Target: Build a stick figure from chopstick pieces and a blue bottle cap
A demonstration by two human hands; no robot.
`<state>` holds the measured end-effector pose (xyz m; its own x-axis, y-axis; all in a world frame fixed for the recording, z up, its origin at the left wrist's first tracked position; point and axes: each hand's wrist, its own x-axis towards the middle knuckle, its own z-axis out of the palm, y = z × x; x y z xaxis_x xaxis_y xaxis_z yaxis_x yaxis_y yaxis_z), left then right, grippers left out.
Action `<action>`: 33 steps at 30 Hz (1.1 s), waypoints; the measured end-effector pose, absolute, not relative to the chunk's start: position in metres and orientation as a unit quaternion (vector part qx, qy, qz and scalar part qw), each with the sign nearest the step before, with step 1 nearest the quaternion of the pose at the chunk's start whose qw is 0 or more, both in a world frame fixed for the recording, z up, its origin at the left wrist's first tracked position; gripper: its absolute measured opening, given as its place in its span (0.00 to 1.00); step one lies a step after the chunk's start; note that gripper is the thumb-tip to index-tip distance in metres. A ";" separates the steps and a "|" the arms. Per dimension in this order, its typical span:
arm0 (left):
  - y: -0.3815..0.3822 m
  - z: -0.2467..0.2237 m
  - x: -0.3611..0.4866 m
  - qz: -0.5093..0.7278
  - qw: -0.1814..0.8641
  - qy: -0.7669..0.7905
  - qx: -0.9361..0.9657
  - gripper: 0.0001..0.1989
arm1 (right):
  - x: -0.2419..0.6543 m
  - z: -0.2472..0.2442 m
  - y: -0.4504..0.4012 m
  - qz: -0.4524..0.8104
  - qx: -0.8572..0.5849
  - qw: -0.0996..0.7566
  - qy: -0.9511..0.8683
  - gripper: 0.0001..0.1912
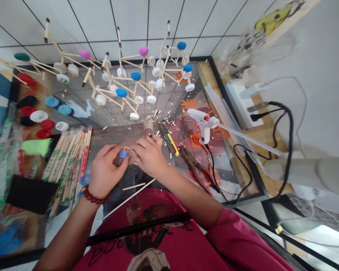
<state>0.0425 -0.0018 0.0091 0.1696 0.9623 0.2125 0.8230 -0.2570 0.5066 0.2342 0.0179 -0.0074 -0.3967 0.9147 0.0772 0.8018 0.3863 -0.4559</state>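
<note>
Between the thumb and fingers of my left hand (106,167) is a small blue rounded piece (122,154); whether it is a cap or clay I cannot tell. A short thin wooden stick (127,148) runs from beside it to the fingers of my right hand (148,154), which are closed on its end. Something dark-tipped shows at that hand's far side, mostly hidden. Just right of it lie green-and-yellow-handled cutters (171,141) among wood chips. Red-handled pliers (196,167) rest farther right, below a white glue gun (202,122).
Several stick models (121,92) with white cap wheels stand at the back. Bundled wooden sticks (66,165), a black sheet (31,194) and loose bottle caps (47,125) lie left. A power strip (241,105) and cables (289,124) run along the right edge.
</note>
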 end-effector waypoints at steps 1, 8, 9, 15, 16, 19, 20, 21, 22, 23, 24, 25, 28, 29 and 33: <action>-0.002 0.009 0.042 0.247 0.138 0.594 0.753 0.15 | 0.234 -0.008 0.018 0.177 -0.525 0.162 -0.817 0.14; -0.004 0.007 0.039 0.255 0.143 0.604 0.742 0.17 | 0.235 -0.006 0.017 0.171 -0.526 0.163 -0.817 0.12; -0.004 0.007 0.038 0.256 0.139 0.606 0.740 0.18 | 0.235 -0.005 0.017 0.171 -0.526 0.159 -0.818 0.12; -0.005 0.004 0.038 0.250 0.146 0.623 0.727 0.24 | 0.234 -0.002 0.018 0.193 -0.530 0.143 -0.813 0.15; -0.006 0.004 0.038 0.255 0.152 0.631 0.717 0.26 | 0.234 -0.002 0.018 0.197 -0.531 0.141 -0.812 0.15; -0.007 0.003 0.036 0.258 0.166 0.652 0.693 0.27 | 0.235 -0.002 0.018 0.198 -0.534 0.142 -0.810 0.14; -0.007 0.004 0.035 0.257 0.166 0.652 0.694 0.24 | 0.235 -0.002 0.018 0.196 -0.535 0.143 -0.810 0.14; -0.007 0.004 0.035 0.258 0.162 0.646 0.700 0.20 | 0.235 -0.003 0.018 0.193 -0.535 0.143 -0.810 0.14; -0.006 0.005 0.034 0.261 0.155 0.637 0.709 0.17 | 0.235 -0.003 0.018 0.190 -0.535 0.143 -0.811 0.13; -0.006 0.006 0.034 0.268 0.148 0.626 0.718 0.15 | 0.235 -0.004 0.018 0.188 -0.535 0.141 -0.811 0.13; -0.006 0.006 0.034 0.274 0.142 0.615 0.725 0.13 | 0.235 -0.004 0.018 0.187 -0.535 0.141 -0.812 0.13; -0.005 0.006 0.034 0.280 0.137 0.607 0.731 0.12 | 0.234 -0.004 0.018 0.186 -0.535 0.140 -0.812 0.13; -0.005 0.005 0.034 0.283 0.131 0.602 0.735 0.12 | 0.233 -0.005 0.018 0.188 -0.535 0.141 -0.812 0.14; -0.006 0.004 0.034 0.282 0.130 0.604 0.734 0.12 | 0.233 -0.004 0.018 0.188 -0.535 0.142 -0.812 0.14; -0.006 0.004 0.034 0.280 0.130 0.607 0.732 0.12 | 0.232 -0.002 0.018 0.194 -0.532 0.139 -0.813 0.14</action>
